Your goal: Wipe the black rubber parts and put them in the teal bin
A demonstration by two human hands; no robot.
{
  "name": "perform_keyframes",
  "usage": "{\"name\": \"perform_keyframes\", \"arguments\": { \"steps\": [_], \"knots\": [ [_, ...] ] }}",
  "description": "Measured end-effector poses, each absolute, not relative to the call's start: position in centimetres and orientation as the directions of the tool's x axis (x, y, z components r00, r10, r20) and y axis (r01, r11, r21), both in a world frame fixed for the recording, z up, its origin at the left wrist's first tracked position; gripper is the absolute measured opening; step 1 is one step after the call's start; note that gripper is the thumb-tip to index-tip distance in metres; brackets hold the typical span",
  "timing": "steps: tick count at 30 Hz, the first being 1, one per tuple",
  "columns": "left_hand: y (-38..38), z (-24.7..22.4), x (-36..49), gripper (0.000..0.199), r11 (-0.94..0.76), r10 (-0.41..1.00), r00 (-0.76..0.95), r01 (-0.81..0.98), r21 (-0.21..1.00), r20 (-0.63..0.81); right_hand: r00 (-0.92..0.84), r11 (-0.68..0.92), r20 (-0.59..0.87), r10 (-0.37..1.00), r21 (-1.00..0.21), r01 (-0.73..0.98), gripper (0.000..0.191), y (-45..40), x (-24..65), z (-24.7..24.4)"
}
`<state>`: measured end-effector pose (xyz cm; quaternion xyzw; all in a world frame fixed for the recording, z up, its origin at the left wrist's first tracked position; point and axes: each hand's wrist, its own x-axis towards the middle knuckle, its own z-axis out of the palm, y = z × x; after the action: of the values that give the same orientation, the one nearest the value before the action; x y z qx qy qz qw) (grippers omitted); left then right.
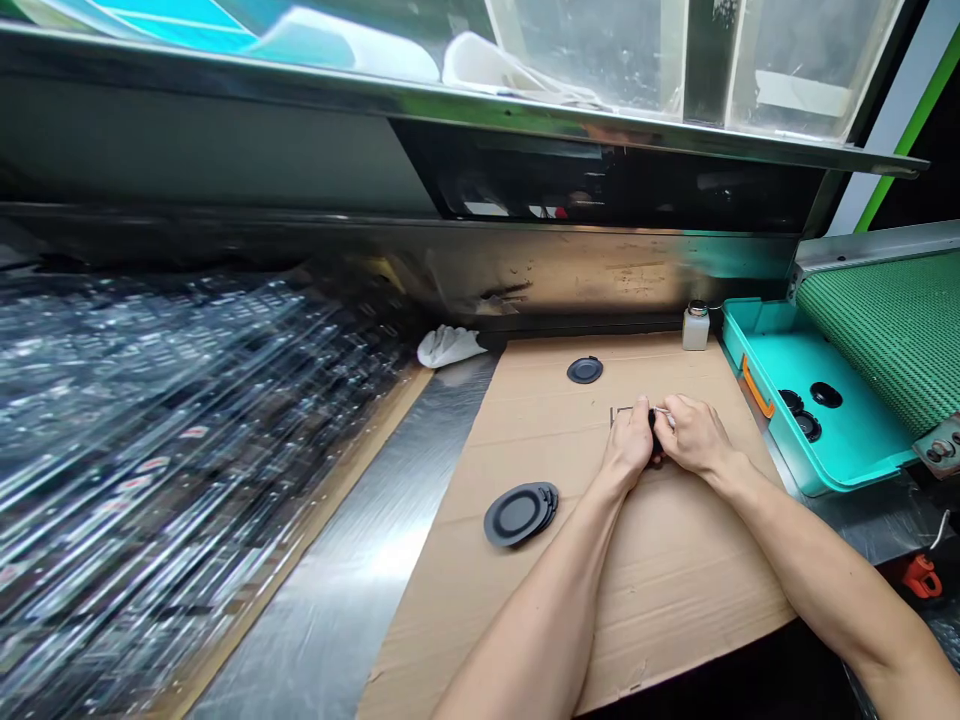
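Over the cardboard sheet [555, 440], my left hand [630, 440] is closed on a black plastic part [655, 440], mostly hidden between my hands. My right hand [697, 432] presses close beside it, its fingers pinched around a thin, light-coloured tool [663, 411] whose kind I cannot make out. Left of my left forearm lies a small stack of black plastic discs [517, 513], each with a raised ring. A single black disc [585, 370] rests farther back on the cardboard.
At right, a teal bin [862, 440] holds several round black parts [826, 394], beneath a green conveyor belt [892, 310]. A small bottle [696, 328] stands at the back. A white glove [448, 346] lies near plastic-wrapped stacks [165, 470] on the left. A metal ledge [510, 110] runs overhead.
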<state>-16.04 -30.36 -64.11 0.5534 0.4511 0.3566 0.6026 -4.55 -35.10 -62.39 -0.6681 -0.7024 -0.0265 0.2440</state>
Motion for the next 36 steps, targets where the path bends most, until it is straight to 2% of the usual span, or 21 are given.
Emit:
{"name": "perform_keyframes", "arguments": {
  "steps": [8,13,16,20,24,27,32,36],
  "knots": [
    [-30.4,-64.6,-15.8,0.049,0.183,0.934,0.319,-0.044,0.982,-0.16,-0.021,0.169,0.397,0.918,-0.343,0.924,0.015,-34.9,-4.2,-62.6],
    [-30.0,-64.0,-15.9,0.048,0.336,0.903,0.326,-0.127,0.933,-0.281,0.002,0.194,0.401,0.916,-0.446,0.874,0.017,-34.7,-3.1,-62.9],
    [-29.5,-63.1,-16.3,0.047,0.464,0.859,0.358,-0.242,0.852,-0.365,0.071,0.217,0.469,0.88,-0.532,0.818,0.018,-34.8,-2.6,-62.5],
    [-29.0,-62.5,-16.4,0.033,0.531,0.835,0.335,-0.28,0.8,-0.437,0.107,0.225,0.45,0.887,-0.622,0.75,0.015,-34.9,-3.0,-62.0],
    [-29.1,-63.3,-15.9,0.018,0.466,0.876,0.261,-0.248,0.849,-0.405,0.02,0.269,0.44,0.898,-0.584,0.766,0.013,-35.0,-4.0,-62.4],
    [-29.2,-64.3,-15.6,0.021,0.398,0.899,0.273,-0.18,0.899,-0.343,-0.004,0.277,0.46,0.888,-0.529,0.802,0.013,-34.8,-4.3,-62.9],
    [-29.3,-64.5,-15.8,0.024,0.373,0.911,0.265,-0.206,0.905,-0.315,0.052,0.141,0.38,0.924,-0.461,0.876,0.015,-34.5,-3.3,-63.3],
    [-29.5,-63.9,-15.9,0.035,0.428,0.876,0.338,-0.214,0.878,-0.344,0.131,0.096,0.385,0.914,-0.518,0.85,0.015,-34.7,-2.6,-63.1]
  ]
}}
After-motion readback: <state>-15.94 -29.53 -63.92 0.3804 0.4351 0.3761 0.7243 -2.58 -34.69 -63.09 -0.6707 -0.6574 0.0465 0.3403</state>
